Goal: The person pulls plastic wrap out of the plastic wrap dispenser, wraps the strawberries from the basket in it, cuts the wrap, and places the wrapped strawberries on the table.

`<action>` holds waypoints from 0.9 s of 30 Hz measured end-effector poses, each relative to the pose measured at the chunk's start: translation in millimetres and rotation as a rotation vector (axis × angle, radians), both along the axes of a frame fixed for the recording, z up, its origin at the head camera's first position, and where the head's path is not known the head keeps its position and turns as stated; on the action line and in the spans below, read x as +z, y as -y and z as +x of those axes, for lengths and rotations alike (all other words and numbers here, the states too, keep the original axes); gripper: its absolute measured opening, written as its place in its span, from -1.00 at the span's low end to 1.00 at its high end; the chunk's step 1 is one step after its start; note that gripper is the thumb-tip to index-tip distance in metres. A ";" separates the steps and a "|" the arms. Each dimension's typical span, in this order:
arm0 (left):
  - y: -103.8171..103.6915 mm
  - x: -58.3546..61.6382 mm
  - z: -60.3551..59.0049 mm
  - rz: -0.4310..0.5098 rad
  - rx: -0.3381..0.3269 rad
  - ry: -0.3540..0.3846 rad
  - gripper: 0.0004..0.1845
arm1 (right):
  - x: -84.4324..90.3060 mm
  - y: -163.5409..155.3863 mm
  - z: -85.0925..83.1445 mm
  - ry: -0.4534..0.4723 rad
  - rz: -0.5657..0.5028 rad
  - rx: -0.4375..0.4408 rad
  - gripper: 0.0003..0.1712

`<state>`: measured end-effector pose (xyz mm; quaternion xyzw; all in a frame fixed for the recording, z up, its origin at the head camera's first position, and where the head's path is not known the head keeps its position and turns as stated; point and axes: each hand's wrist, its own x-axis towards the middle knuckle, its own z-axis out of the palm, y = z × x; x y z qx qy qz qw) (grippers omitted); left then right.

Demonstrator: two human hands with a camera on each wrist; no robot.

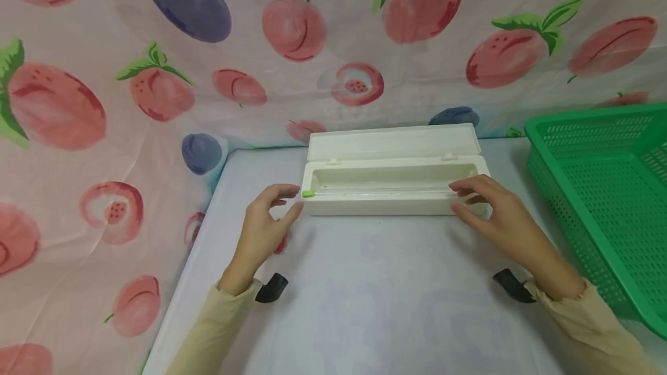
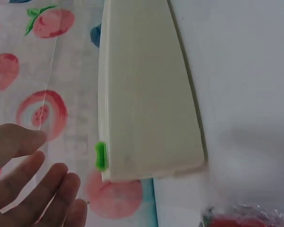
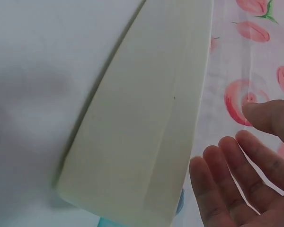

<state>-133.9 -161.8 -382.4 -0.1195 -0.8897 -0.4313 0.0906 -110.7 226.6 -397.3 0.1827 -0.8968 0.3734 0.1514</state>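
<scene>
A long white plastic-wrap dispenser box (image 1: 380,207) stands on the table with its hinged lid (image 1: 393,142) tipped back. Its hollow trough shows, and a small green slider (image 1: 308,193) sits at the left end of the front rim. My left hand (image 1: 267,221) hovers just off that end, fingers loosely bent and holding nothing. Over the right front corner is my right hand (image 1: 492,207), its thumb and fingers spread apart and overlapping the box in the head view. Both wrist views show the box's plain front face (image 2: 149,94) beside relaxed fingers.
A green perforated basket (image 1: 573,213) stands at the right. Partly hidden behind the left hand lies a small red item in clear wrapping (image 2: 246,221). White cloth (image 1: 375,294) covers the table, and a fruit-print curtain (image 1: 333,33) hangs behind and to the left.
</scene>
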 end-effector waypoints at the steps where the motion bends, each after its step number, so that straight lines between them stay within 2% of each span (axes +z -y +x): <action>1: -3.9 0.1 -0.6 -0.008 -0.019 -0.006 -0.69 | 0.8 0.4 -1.0 -0.008 0.016 -0.004 -0.57; 6: -20.9 -1.0 -5.4 -0.055 -0.117 -0.062 -0.72 | 3.2 1.2 -8.8 -0.028 0.087 -0.015 -0.58; 12: -35.7 -0.7 -15.5 -0.102 -0.217 -0.078 -0.72 | 4.1 -0.2 -18.6 0.030 0.130 0.003 -0.60; 17: -42.3 -1.3 -24.3 -0.168 -0.238 -0.043 -0.70 | 3.1 -0.6 -27.3 0.065 0.169 0.028 -0.60; 24: -51.6 -2.9 -34.9 -0.254 -0.257 0.037 -0.69 | 3.7 -0.3 -33.7 0.212 0.205 0.059 -0.62; 27: -55.3 -3.3 -37.8 -0.283 -0.261 0.062 -0.71 | 3.5 -0.8 -34.4 0.235 0.201 0.073 -0.67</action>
